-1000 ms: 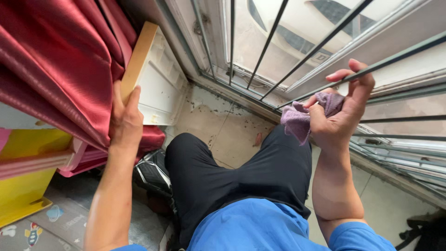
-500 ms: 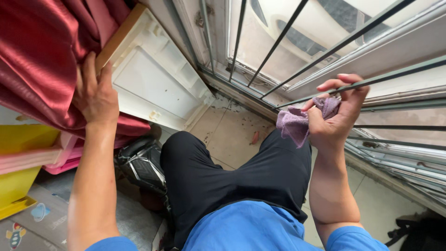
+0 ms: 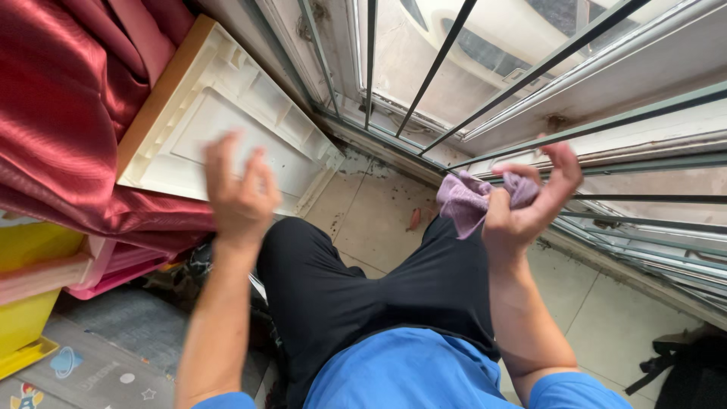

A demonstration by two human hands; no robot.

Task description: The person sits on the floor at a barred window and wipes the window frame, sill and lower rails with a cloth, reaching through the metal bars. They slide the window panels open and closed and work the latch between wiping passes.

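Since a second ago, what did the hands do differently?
The left hand let go of the white panel's edge by the red curtain and now hangs open in the air, touching nothing. The panel shows more of its ribbed face. The right hand stayed by the window bars, holding the purple cloth.

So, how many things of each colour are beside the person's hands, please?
Purple: 1, cloth in the right hand
Red: 1, curtain
White: 1, panel behind the left hand
Yellow: 1, bin
Pink: 1, tray
Total: 5
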